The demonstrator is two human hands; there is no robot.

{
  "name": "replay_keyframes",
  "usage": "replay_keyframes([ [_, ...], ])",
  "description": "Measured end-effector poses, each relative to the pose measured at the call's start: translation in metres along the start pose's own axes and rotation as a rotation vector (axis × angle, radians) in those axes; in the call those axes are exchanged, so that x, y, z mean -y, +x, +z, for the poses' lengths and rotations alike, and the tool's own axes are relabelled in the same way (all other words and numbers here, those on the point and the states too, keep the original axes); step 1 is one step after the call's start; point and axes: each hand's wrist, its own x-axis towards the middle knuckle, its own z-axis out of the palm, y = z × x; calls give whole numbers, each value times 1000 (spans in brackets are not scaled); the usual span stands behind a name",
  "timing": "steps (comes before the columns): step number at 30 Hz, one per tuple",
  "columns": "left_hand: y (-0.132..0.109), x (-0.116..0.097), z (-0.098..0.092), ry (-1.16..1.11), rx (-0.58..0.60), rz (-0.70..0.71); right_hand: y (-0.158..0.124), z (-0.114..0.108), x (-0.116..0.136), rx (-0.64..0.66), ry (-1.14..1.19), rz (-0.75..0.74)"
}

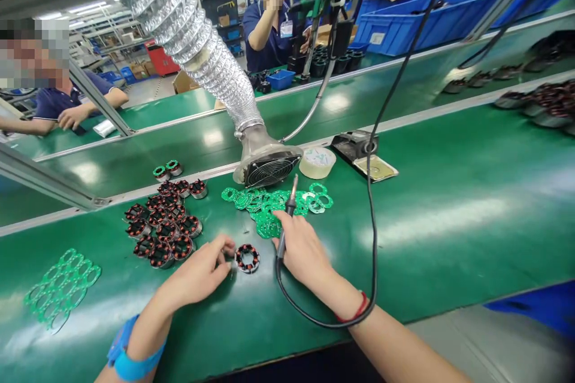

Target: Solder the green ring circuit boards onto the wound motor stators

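Observation:
In the head view my right hand (305, 248) is wrapped round the handle of a soldering iron (291, 206), its metal tip pointing up and away from me. My left hand (204, 266) is just left of a single motor stator (247, 258) with copper windings lying on the green bench. Its fingers are bent, with thumb and forefinger apart and nothing visible between them; whether a fingertip touches the stator I cannot tell. Beyond my hands lies a heap of green ring-shaped circuit boards (265, 206). Several more stators (166, 230) are grouped to the left.
A fume duct (211, 66) ends in a fan hood (269, 167) above the boards. Behind are a tape roll (317, 163) and a soldering iron stand (359, 149). The iron's black cable (372, 209) loops past my right wrist. A board panel (65, 287) lies left. Two people work across the bench.

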Motion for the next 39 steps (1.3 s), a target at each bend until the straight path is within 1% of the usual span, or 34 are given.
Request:
replay_keyframes([
  [2,-1,15,7,-10,-24,50,2,2,-1,22,-6,-27],
  [4,2,22,17,42,-83,109,-1,1,-2,29,4,-37],
  [6,8,23,28,76,-143,150,-7,-2,-2,50,34,-83],
  [8,14,20,36,74,-186,189,-15,-6,-1,85,104,-194],
  [10,16,17,40,47,-208,239,-23,-9,0,108,197,-316],
  [12,15,15,40,1,-214,259,-30,-12,-1,93,268,-369],
  [14,13,14,37,1,-220,246,-34,-14,-2,43,311,-341],
  [18,10,9,34,187,-194,281,-42,-19,-4,-53,409,-251],
  [20,10,7,35,242,-168,302,-48,-22,-5,-107,418,-210],
  [23,12,8,38,218,-142,311,-58,-26,-5,-176,446,-101],
  [27,13,10,42,97,-148,308,-72,-34,-4,-232,595,3],
  [30,15,9,45,65,-182,306,-79,-38,-3,-233,671,76],
  [34,17,8,47,97,-200,312,-81,-39,-5,-171,682,173],
  [39,17,8,48,124,-210,303,-78,-38,-6,-127,647,193],
])
